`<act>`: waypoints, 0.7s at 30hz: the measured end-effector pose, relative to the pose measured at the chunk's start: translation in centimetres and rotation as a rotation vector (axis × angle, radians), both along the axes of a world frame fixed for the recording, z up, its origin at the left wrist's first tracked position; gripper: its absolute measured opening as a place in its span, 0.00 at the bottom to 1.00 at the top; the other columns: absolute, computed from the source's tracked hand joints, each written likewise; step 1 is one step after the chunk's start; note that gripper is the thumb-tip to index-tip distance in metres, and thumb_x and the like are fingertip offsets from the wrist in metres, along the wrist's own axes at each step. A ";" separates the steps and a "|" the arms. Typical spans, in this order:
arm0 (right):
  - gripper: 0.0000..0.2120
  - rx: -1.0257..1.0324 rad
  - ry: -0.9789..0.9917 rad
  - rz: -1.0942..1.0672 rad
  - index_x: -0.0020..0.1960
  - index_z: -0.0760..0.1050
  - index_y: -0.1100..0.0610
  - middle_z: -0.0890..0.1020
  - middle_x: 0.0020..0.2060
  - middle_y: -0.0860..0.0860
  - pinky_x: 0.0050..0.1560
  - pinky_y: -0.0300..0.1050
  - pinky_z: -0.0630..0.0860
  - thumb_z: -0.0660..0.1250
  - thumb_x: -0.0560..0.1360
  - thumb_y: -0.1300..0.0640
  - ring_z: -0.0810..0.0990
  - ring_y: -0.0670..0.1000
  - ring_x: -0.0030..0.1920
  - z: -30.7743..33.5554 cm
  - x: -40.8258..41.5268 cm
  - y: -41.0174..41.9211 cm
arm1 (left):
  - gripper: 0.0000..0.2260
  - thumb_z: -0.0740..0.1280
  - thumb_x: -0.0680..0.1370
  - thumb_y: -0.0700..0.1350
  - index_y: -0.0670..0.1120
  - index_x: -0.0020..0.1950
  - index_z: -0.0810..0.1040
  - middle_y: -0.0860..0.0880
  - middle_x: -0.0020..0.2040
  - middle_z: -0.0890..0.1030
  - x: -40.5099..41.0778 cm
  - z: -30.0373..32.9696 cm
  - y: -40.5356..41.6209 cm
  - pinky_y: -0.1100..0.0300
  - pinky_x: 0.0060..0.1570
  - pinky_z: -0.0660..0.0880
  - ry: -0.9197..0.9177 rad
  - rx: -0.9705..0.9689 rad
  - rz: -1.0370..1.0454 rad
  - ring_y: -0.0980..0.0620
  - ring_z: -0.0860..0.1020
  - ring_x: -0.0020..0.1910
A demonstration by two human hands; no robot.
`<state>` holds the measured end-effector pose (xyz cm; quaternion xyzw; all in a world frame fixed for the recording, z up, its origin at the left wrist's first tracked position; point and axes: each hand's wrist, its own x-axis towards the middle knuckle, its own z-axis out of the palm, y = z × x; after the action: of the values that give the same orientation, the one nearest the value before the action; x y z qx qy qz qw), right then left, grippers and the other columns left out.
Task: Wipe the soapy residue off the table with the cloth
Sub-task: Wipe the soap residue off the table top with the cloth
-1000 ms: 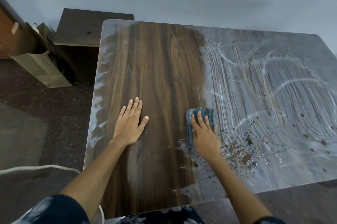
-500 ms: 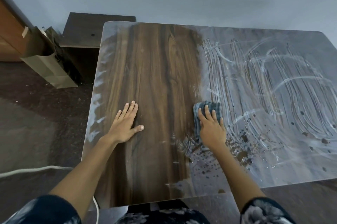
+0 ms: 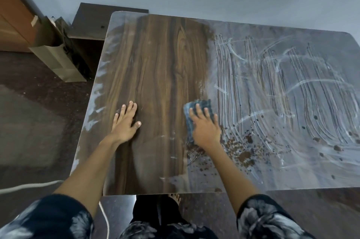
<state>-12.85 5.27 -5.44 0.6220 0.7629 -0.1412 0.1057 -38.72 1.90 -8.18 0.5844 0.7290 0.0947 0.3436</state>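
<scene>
**Cloth at the soap line, mid-table**

Pressing flat on a folded blue cloth (image 3: 198, 116) with the right hand (image 3: 206, 131), fingers straight and spread over the fabric, not curled round it. Lying roughly midway along the table (image 3: 155, 53), nearer the front edge than the back, right on the boundary between bare wood grain and soapy residue (image 3: 282, 92). Covering the whole right half of the tabletop with white streaks and swirls, out to the right edge. Speckled with brown droplets (image 3: 243, 153) just right of the wrist, toward the front edge. Resting palm-down on the bare wood with the left hand (image 3: 125, 123), fingers extended and relaxed, holding nothing, nearer the left edge. Thin pale smears along the left edge itself. On the floor beyond the left edge: a paper bag (image 3: 56, 53), a white cord (image 3: 29, 186).
</scene>
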 end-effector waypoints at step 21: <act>0.35 0.027 0.064 0.081 0.77 0.42 0.45 0.40 0.77 0.46 0.74 0.56 0.39 0.60 0.79 0.56 0.41 0.52 0.76 -0.7 1.7 -1.7 | 0.22 0.49 0.82 0.48 0.54 0.76 0.50 0.51 0.77 0.48 3.2 -0.6 -3.9 0.48 0.72 0.47 0.342 0.144 0.039 0.48 0.46 0.76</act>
<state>-11.13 3.58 -6.12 0.5871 0.7923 -0.1463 0.0785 -35.48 -1.98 -8.80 0.6007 0.7795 0.0526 0.1699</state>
